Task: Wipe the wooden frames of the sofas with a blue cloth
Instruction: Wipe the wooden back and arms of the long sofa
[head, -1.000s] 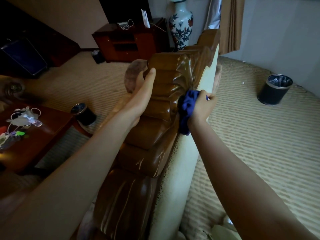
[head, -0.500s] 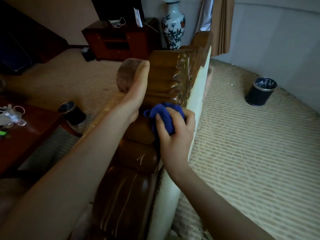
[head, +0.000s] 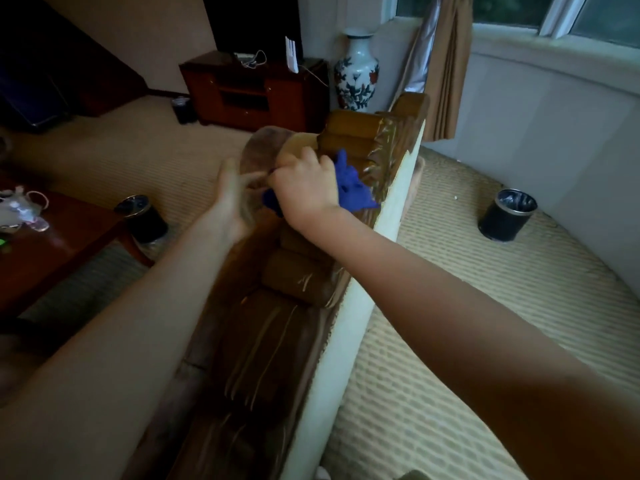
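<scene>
Cloth [head: 349, 187], blue, bunched, pressed on the carved top of the sofa's wooden frame [head: 294, 282], partway along toward its far end. Right hand [head: 306, 188] grips the cloth, fingers curled over it, loose folds spilling out on the frame's right side. Left hand [head: 233, 199] just beside it on the frame's left edge, blurred, fingers fairly straight, holding nothing. Pale upholstery runs along the frame's right edge. Bin [head: 507, 214] on the carpet well right; second bin [head: 145, 220] left, near a desk [head: 59, 244].
</scene>
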The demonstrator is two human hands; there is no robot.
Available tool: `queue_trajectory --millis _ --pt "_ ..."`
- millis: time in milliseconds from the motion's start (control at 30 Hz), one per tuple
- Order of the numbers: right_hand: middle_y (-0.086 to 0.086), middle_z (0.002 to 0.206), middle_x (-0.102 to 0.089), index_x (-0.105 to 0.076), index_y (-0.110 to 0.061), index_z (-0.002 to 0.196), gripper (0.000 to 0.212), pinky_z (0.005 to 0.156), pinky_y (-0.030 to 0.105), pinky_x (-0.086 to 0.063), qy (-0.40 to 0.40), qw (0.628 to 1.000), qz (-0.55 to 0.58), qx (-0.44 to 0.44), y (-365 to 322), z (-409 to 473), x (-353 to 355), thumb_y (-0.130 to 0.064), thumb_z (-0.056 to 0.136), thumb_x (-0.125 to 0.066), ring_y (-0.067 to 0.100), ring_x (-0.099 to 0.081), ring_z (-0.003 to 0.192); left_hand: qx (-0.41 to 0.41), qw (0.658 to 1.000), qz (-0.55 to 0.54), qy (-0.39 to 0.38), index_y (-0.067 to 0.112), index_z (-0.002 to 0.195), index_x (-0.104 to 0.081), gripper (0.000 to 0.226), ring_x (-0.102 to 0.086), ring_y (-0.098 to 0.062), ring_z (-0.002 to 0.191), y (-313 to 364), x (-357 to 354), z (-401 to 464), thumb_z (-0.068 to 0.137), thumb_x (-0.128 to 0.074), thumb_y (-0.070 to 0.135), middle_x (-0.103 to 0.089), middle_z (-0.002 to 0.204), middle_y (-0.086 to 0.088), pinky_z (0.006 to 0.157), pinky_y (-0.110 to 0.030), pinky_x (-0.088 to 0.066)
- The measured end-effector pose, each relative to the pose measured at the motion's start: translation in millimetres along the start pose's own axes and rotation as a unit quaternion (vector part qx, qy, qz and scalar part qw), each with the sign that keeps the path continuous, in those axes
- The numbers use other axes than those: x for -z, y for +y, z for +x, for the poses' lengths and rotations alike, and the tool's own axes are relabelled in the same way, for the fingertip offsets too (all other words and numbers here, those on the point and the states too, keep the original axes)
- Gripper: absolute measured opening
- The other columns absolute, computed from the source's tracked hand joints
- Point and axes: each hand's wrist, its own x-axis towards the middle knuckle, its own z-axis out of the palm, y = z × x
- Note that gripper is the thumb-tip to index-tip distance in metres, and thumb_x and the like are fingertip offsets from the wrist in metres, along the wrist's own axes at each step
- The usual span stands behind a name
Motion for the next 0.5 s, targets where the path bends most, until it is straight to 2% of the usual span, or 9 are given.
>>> queue_trajectory --millis 67,133,233,300,367,433,500 --pt "0.005 0.124 -0.051 -0.063 -0.021 0.115 0.029 0.08 0.039 -0.033 0.06 0.998 0.021 -0.027 15.6 -20.8 -5.1 -0.016 0.094 -0.044 0.033 -0.043 0.111 -0.003 0.999 0.039 -0.015 0.014 0.11 -0.058 0.061 -0.06 -0.021 0.096 -8.0 -6.7 -15.7 0.099 -0.016 0.057 -0.062 0.11 -0.011 0.071 -0.03 -0.047" --pt "0.008 0.12 -0.051 -0.064 -0.019 0.112 0.026 0.074 0.039 -0.031 0.108 0.992 0.048 -0.053 29.3 -43.8 -11.6 -0.019 0.092 -0.048 0.035 -0.045 0.104 -0.025 0.996 0.084 -0.009 0.014 0.12 -0.058 0.062 -0.058 -0.02 0.104 -13.3 -14.4 -29.5 0.098 -0.019 0.057 -0.061 0.116 -0.01 0.078 -0.03 -0.045" --pt "0.008 0.122 -0.049 -0.06 -0.023 0.121 0.031 0.079 0.043 -0.038 0.102 0.982 0.123 -0.099 46.4 -70.5 -13.7 -0.026 0.09 -0.054 0.035 -0.044 0.103 -0.064 0.978 0.195 0.031 0.016 0.123 -0.057 0.06 -0.05 -0.018 0.108 -18.5 -18.1 -48.6 0.099 -0.018 0.055 -0.054 0.119 -0.004 0.09 -0.031 -0.037" --pt "0.007 0.122 -0.048 -0.059 -0.024 0.124 0.034 0.079 0.044 -0.042 0.09 0.977 0.156 -0.114 54.4 -80.4 -12.8 -0.027 0.09 -0.056 0.035 -0.045 0.102 -0.074 0.963 0.257 0.035 0.018 0.117 -0.058 0.057 -0.049 -0.013 0.096 -24.5 -13.7 -63.7 0.1 -0.017 0.054 -0.054 0.106 0.0 0.084 -0.027 -0.035" --pt "0.009 0.118 -0.051 -0.061 -0.022 0.121 0.034 0.078 0.043 -0.046 0.097 0.965 0.202 -0.138 61.0 -88.9 -17.4 -0.026 0.088 -0.058 0.034 -0.047 0.1 -0.075 0.949 0.306 0.032 0.019 0.116 -0.058 0.056 -0.048 -0.011 0.094 -29.9 -7.2 -77.0 0.099 -0.018 0.055 -0.053 0.103 0.003 0.082 -0.026 -0.033" --pt "0.012 0.107 -0.057 -0.067 -0.017 0.105 0.022 0.074 0.041 -0.048 0.08 0.939 0.283 -0.181 66.9 -104.9 -30.1 -0.022 0.084 -0.059 0.035 -0.052 0.093 -0.079 0.937 0.339 0.041 0.021 0.122 -0.057 0.058 -0.046 -0.012 0.103 -34.1 0.6 -85.4 0.098 -0.019 0.057 -0.052 0.113 0.003 0.087 -0.03 -0.031" --pt "0.012 0.084 -0.062 -0.061 -0.018 0.075 0.007 0.067 0.039 -0.051 0.012 0.89 0.391 -0.236 70.0 -127.6 -44.8 -0.017 0.08 -0.057 0.033 -0.06 0.08 -0.077 0.934 0.346 0.042 0.023 0.123 -0.057 0.057 -0.047 -0.013 0.108 -38.7 5.4 -92.0 0.097 -0.021 0.059 -0.053 0.12 0.003 0.089 -0.03 -0.032"
